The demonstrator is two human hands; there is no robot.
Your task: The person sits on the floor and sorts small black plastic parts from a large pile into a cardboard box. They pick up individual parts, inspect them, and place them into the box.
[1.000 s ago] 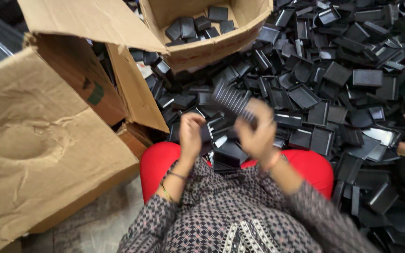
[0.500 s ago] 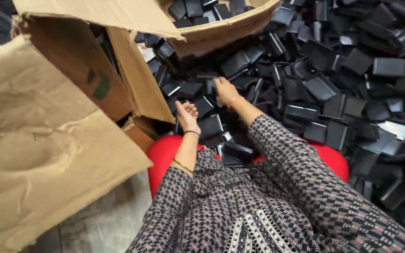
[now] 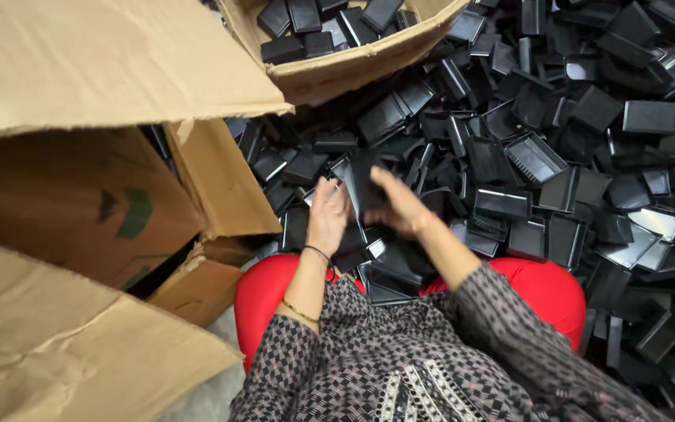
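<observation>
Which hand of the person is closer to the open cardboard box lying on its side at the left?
The left hand. It is just right of the cardboard box, close to its flap. The right hand is further right, over the black plastic parts.

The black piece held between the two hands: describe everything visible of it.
The black piece is a flat, roughly rectangular plastic-looking part, dark and slightly glossy, like the many loose black parts heaped around it. It stands tilted on edge above the pile, in front of the person's red-clad knees. The left hand touches its left side and the right hand covers its right side, hiding the lower edge. Motion blur hides finer detail, so ribs or openings cannot be told.
</observation>
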